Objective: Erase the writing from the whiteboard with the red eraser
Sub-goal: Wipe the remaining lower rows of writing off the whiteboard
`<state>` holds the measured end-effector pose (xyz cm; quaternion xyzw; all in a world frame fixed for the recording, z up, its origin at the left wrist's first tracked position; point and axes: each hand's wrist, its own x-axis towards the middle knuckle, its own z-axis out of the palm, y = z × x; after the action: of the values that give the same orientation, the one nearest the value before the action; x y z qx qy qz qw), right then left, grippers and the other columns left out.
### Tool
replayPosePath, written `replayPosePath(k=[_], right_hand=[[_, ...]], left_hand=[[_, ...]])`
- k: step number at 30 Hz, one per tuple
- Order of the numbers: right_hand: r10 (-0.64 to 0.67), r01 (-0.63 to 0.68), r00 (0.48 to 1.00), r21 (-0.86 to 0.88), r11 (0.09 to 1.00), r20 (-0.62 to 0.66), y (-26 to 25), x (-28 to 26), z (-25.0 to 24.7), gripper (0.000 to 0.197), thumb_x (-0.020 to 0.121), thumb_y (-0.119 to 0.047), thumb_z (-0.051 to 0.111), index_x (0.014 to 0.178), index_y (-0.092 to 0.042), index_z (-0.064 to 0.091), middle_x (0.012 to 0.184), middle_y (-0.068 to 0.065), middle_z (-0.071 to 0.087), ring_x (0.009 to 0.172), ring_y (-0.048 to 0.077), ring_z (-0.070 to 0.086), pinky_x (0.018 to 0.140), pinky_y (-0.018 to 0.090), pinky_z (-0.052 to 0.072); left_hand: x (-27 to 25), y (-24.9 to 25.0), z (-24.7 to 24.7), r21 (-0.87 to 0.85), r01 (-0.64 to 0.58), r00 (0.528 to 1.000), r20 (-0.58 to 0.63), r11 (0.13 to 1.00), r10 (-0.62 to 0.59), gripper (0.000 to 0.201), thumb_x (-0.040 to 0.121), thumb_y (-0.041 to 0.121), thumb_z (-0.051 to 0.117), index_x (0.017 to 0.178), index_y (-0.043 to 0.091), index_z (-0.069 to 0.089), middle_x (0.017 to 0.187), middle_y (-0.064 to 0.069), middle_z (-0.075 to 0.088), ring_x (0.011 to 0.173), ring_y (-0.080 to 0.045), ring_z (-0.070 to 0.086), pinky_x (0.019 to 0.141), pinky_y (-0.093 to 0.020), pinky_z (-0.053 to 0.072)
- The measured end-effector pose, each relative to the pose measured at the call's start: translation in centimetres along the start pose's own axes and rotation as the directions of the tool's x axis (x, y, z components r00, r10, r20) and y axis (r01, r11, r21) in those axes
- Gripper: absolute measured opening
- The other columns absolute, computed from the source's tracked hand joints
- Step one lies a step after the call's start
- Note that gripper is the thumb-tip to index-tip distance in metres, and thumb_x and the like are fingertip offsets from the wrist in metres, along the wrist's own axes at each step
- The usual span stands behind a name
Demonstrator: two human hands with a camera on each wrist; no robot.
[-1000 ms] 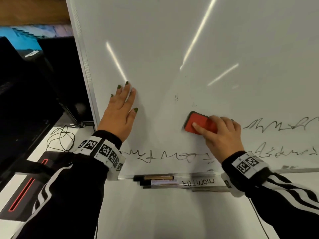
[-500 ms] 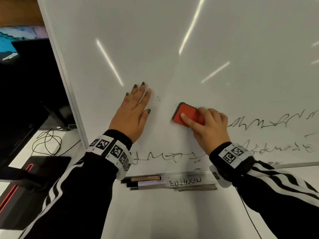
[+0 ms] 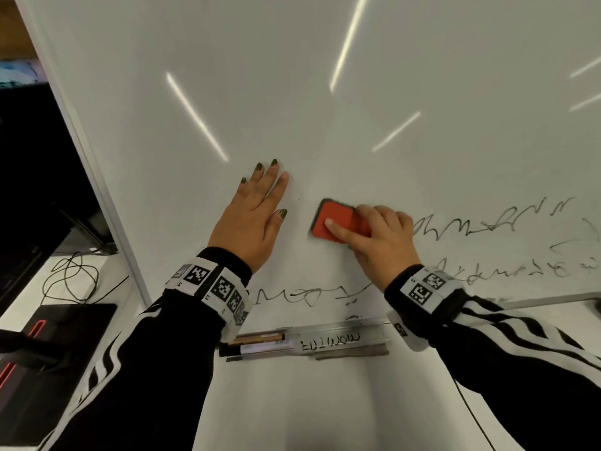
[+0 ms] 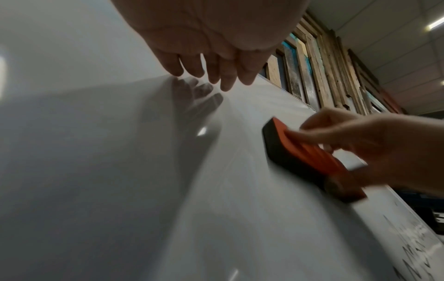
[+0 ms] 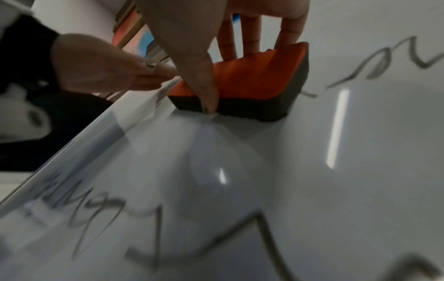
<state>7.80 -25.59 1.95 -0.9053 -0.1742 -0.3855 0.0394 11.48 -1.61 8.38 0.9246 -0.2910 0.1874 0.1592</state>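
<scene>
**Now: eraser flat against board, one hand bracing**

Head view: whiteboard point(image 3: 325, 92) upright, filling most of frame. Right hand point(image 3: 380, 242) gripping red eraser point(image 3: 338, 219), fingers curled over its top edge, thumb along its lower edge; felt face pressed to the board at mid-height, long axis roughly level, running left to right. Left hand point(image 3: 250, 219) just beside it, palm flat on the board, fingers straight and close together. Three stretches of black writing point(image 3: 487, 222) counted: one right of the eraser, one lower right, one below both hands. Two markers point(image 3: 257, 343) lying in the tray point(image 3: 341, 340) at the bottom edge. Black cable point(image 3: 71, 275) looped on the white desk at far left.

Left wrist view: straight fingers point(image 4: 225, 79) touching the bare board; red eraser point(image 4: 307, 155) to the right, partly covered by the other hand, blurred.

Right wrist view: thumb point(image 5: 204, 85) down the eraser's near side, fingers over the far edge; dark felt sitting on the board, scrawls in front and behind.
</scene>
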Motion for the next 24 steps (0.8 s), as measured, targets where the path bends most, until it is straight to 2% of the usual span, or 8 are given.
replayPosePath(k=[5,7,9,11,13,18,21,24], right_hand=[[-0.225,0.227,0.964,0.003,0.974,0.143,0.8,-3.0,0.3,0.065,0.072,-0.010,0.070,0.124,-0.043,0.050,0.117,0.005,0.051,0.101,0.026,0.044,0.083,0.044,0.028],[-0.133,0.132,0.986,0.014,0.991,0.105,2.3,-1.2,-0.9,0.064,0.070,-0.013,0.075,0.121,-0.043,0.054,0.115,0.008,0.058,0.100,0.027,0.043,0.083,0.044,0.028],[-0.022,0.021,0.999,0.023,1.000,0.050,3.5,0.5,-2.0,0.066,0.071,-0.014,0.076,0.123,-0.044,0.049,0.115,0.010,0.059,0.100,0.029,0.044,0.085,0.046,0.031],[0.016,-0.017,1.000,0.022,1.000,0.022,3.9,0.6,-2.1,0.067,0.072,-0.013,0.076,0.125,-0.042,0.046,0.115,0.012,0.059,0.099,0.029,0.044,0.085,0.048,0.034],[0.010,-0.010,1.000,0.016,1.000,0.026,3.8,-0.9,-1.6,0.070,0.070,-0.012,0.078,0.125,-0.042,0.046,0.113,0.012,0.060,0.096,0.028,0.043,0.084,0.047,0.033],[-0.142,0.147,0.975,-0.016,0.989,0.170,5.5,-4.8,-1.6,0.079,0.063,-0.011,0.083,0.124,-0.043,0.045,0.111,0.007,0.059,0.095,0.024,0.046,0.081,0.043,0.032],[0.042,-0.044,0.995,0.025,0.999,0.089,6.6,-2.1,-3.4,0.074,0.065,-0.012,0.081,0.123,-0.042,0.047,0.110,0.013,0.060,0.092,0.031,0.051,0.081,0.046,0.035],[0.187,-0.189,0.981,0.057,0.980,0.049,6.2,-0.2,-4.2,0.073,0.066,-0.010,0.078,0.125,-0.038,0.047,0.111,0.017,0.057,0.090,0.035,0.052,0.078,0.047,0.038]], left_hand=[[0.8,1.2,0.5,-0.007,-0.006,1.000,-0.015,1.000,0.006,0.055,0.094,0.031,0.023,0.147,0.018,0.016,0.154,0.006,0.006,0.142,-0.009,0.000,0.116,-0.024,-0.004],[1.1,1.6,0.6,-0.020,-0.014,1.000,-0.026,1.000,0.013,0.055,0.094,0.031,0.024,0.147,0.018,0.017,0.154,0.006,0.007,0.142,-0.010,0.000,0.116,-0.024,-0.003],[1.2,2.0,0.7,-0.030,-0.011,0.999,-0.033,1.000,0.010,0.055,0.094,0.031,0.024,0.147,0.018,0.017,0.153,0.007,0.006,0.142,-0.008,0.000,0.115,-0.023,-0.003],[1.3,2.4,0.8,-0.030,-0.010,1.000,-0.030,0.999,0.009,0.055,0.094,0.031,0.024,0.147,0.018,0.016,0.152,0.008,0.005,0.141,-0.007,-0.002,0.115,-0.022,-0.004],[1.3,2.7,0.8,-0.022,-0.010,1.000,-0.030,1.000,0.010,0.055,0.094,0.032,0.023,0.147,0.018,0.015,0.152,0.010,0.004,0.141,-0.006,-0.003,0.115,-0.021,-0.005],[1.4,3.0,0.9,-0.010,-0.004,0.999,-0.033,1.000,0.004,0.055,0.095,0.032,0.023,0.147,0.019,0.014,0.152,0.011,0.003,0.141,-0.005,-0.003,0.115,-0.022,-0.005],[1.7,3.5,1.2,-0.014,-0.002,1.000,-0.023,1.000,0.002,0.055,0.094,0.033,0.022,0.147,0.019,0.014,0.152,0.011,0.003,0.141,-0.005,-0.003,0.116,-0.025,-0.002],[2.2,4.5,1.7,-0.027,-0.012,1.000,-0.021,1.000,0.012,0.056,0.094,0.032,0.023,0.147,0.019,0.015,0.152,0.010,0.004,0.141,-0.006,-0.001,0.115,-0.024,-0.003]])
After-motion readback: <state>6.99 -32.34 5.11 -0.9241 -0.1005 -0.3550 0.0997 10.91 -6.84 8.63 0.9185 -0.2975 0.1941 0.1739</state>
